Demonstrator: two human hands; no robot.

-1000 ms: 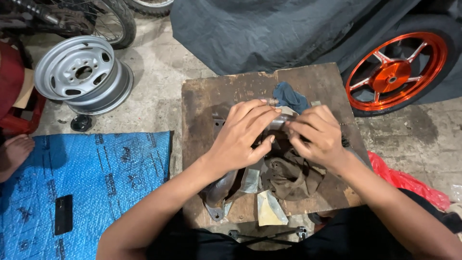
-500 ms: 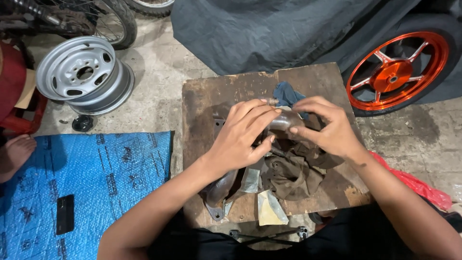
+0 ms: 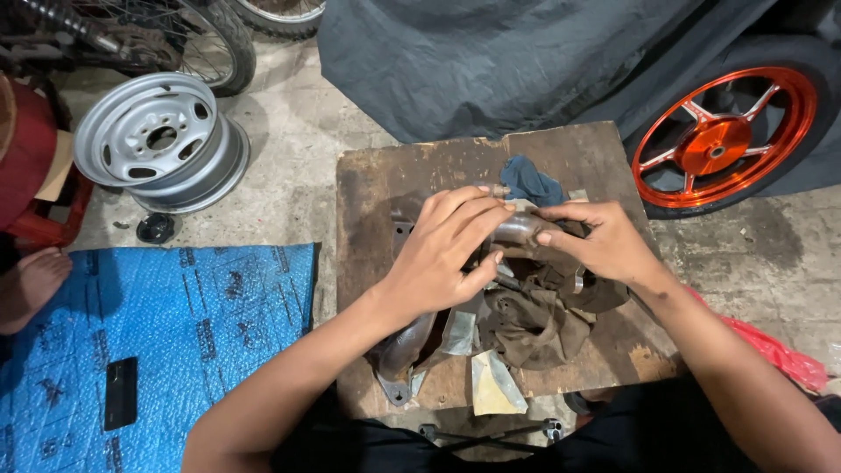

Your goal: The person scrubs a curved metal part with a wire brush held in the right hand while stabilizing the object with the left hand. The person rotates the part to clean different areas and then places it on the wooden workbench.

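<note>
A curved grey metal pipe part (image 3: 519,233) lies on a worn wooden board (image 3: 385,188). My left hand (image 3: 442,254) lies over its left side with fingers curled around it. My right hand (image 3: 600,241) grips its right end with the fingertips. Its lower end with a flange (image 3: 396,368) sticks out below my left wrist. A brown rag (image 3: 526,324) lies bunched under the part, and a dark blue cloth (image 3: 530,182) sits just behind my fingers. Scraps of sandpaper (image 3: 492,384) rest near the board's front edge.
A grey steel wheel rim (image 3: 158,144) stands on the concrete floor at left, by a spoked tyre (image 3: 223,44). An orange alloy wheel (image 3: 718,144) and a dark cover (image 3: 491,57) are behind. A blue mat (image 3: 175,324) holds a black phone (image 3: 120,392). A bare foot (image 3: 31,285) is at far left.
My right hand has shifted a little to the right along the pipe and turned, showing more of the metal between my hands. My left hand has stayed in place.
</note>
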